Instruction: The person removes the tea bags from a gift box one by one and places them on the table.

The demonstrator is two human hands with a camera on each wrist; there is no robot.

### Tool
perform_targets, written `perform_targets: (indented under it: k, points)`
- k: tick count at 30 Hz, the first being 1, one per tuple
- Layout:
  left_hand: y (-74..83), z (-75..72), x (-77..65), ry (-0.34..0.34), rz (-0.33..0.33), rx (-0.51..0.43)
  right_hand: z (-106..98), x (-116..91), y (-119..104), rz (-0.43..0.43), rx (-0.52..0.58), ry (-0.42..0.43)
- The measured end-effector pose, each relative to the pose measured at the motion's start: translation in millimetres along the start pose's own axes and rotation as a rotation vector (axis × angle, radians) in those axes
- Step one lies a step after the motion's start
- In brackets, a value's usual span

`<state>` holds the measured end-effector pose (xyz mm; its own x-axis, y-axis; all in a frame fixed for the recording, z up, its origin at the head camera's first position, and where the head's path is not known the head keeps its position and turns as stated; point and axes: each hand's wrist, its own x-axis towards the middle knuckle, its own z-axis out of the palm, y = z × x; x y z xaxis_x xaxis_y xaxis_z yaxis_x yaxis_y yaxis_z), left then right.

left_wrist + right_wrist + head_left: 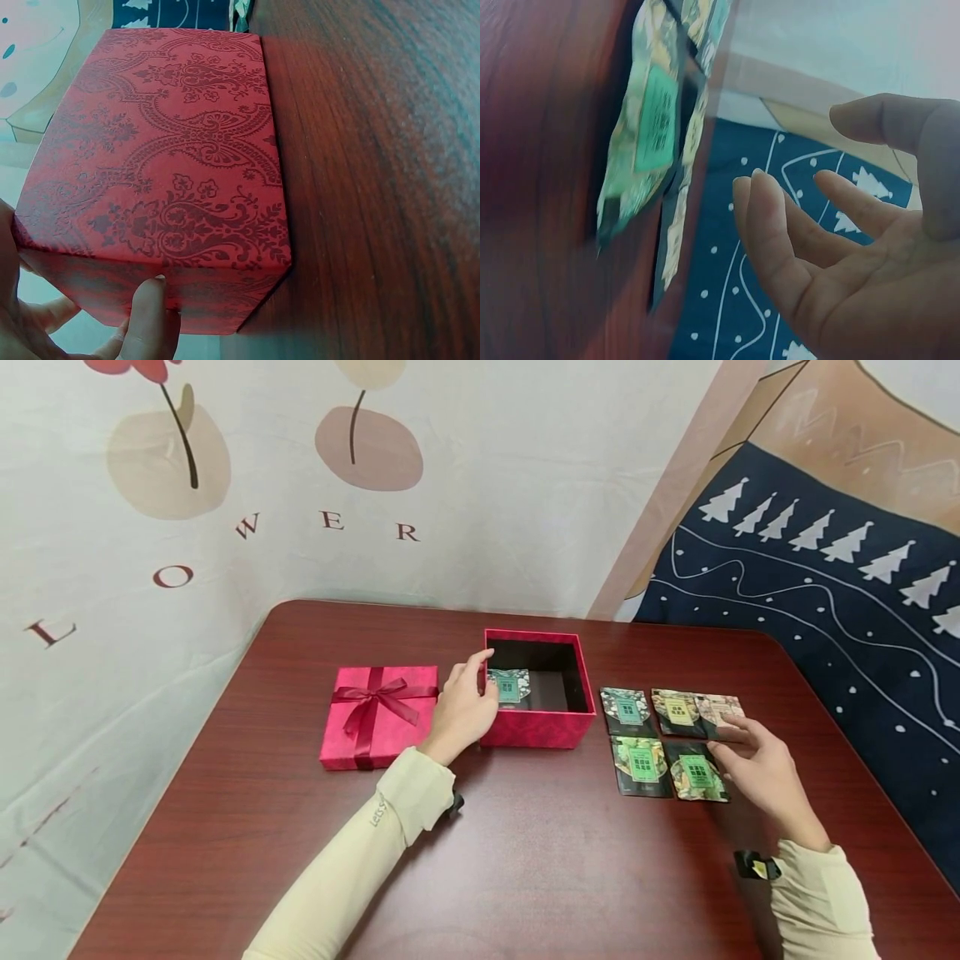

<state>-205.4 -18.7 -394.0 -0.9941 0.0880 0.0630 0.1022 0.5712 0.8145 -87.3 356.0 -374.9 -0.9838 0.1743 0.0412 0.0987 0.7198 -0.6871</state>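
Note:
My left hand (465, 702) holds the left side of an open red gift box (536, 731), its thumb at the rim. In the left wrist view a fingertip (154, 292) presses the patterned outer wall. One teal-labelled sachet (510, 686) lies inside the box. Over the right edge of a group of flat sachets hovers my right hand (761, 768), fingers spread and gently bent with nothing between them. Nearest to it are a green-labelled sachet (699, 774) and a pale pink one (718, 707), partly covered by its fingers.
The red lid (382, 714) with a dark ribbon bow lies left of the box. Beside the box lie a teal sachet (627, 711), a yellow-labelled one (677, 710) and a green one (642, 766). A patterned cloth (480, 552) hangs behind the brown table (555, 852).

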Motion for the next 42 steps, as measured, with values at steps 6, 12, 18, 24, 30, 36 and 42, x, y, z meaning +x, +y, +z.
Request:
perform_targets:
  k: [6, 12, 18, 24, 30, 36, 42]
  points:
    - [0.5, -0.7, -0.8, -0.011, -0.005, 0.003, 7.7, 5.7, -9.3, -0.020, -0.015, 0.009]
    - [1.6, -0.3, -0.3, 0.001, 0.000, 0.009, 13.8, 10.5, -15.2, -0.038, -0.015, 0.011]
    - [3.3, -2.0, -1.3, -0.008, -0.004, 0.005, 15.9, 12.7, -22.2, -0.038, -0.025, -0.013]
    - [4.9, -3.7, -2.5, -0.007, 0.001, 0.013, 18.2, 16.3, -29.1, -0.060, -0.013, -0.011]
    - [4.5, -2.7, -2.2, -0.020, -0.009, 0.008, 21.2, 20.5, -35.4, -0.055, 0.005, -0.017]
    - [4.0, -2.2, -1.5, -0.013, -0.011, 0.004, 26.2, 24.9, -40.0, -0.082, 0.020, -0.026]
    - [3.0, -2.1, -1.7, -0.022, -0.017, 0.005, 31.6, 28.2, -45.7, -0.128, 0.011, -0.019]
